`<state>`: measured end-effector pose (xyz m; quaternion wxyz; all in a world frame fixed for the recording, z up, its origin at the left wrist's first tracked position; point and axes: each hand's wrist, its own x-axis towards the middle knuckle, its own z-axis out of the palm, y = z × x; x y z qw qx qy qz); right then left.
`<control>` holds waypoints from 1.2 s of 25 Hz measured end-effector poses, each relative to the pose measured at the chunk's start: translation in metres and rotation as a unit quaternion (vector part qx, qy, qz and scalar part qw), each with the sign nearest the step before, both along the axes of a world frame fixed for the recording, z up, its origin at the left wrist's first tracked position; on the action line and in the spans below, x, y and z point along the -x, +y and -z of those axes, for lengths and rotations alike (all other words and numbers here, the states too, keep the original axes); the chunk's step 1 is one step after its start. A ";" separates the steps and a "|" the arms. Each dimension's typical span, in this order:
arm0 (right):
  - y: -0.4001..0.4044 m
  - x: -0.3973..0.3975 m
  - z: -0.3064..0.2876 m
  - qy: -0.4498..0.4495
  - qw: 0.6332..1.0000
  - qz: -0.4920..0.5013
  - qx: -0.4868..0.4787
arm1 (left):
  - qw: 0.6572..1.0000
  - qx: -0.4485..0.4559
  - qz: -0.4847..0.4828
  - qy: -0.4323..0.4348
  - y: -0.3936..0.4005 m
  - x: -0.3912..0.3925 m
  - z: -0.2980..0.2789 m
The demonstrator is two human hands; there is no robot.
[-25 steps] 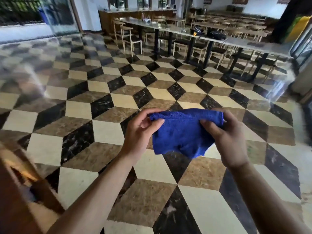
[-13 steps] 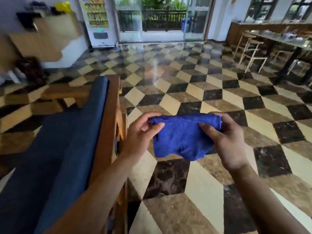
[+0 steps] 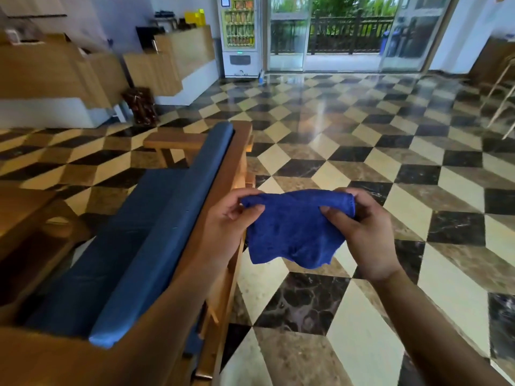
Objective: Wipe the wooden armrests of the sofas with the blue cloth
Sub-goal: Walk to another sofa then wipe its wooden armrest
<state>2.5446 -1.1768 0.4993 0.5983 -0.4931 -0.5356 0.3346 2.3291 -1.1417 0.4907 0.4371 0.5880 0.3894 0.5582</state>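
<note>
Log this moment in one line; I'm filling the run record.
left hand: pinches blue cloth | right hand: pinches blue cloth | armrests: unwiped

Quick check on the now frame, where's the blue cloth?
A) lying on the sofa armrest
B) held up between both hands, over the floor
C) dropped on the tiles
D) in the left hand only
B: the left hand and the right hand each pinch an upper corner of the blue cloth, which hangs between them above the floor, beside the sofa and not touching its wood.
</note>
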 end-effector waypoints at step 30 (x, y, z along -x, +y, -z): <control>0.350 -0.005 0.010 0.003 0.998 0.039 0.042 | 0.997 0.008 0.057 0.043 0.377 -0.004 0.019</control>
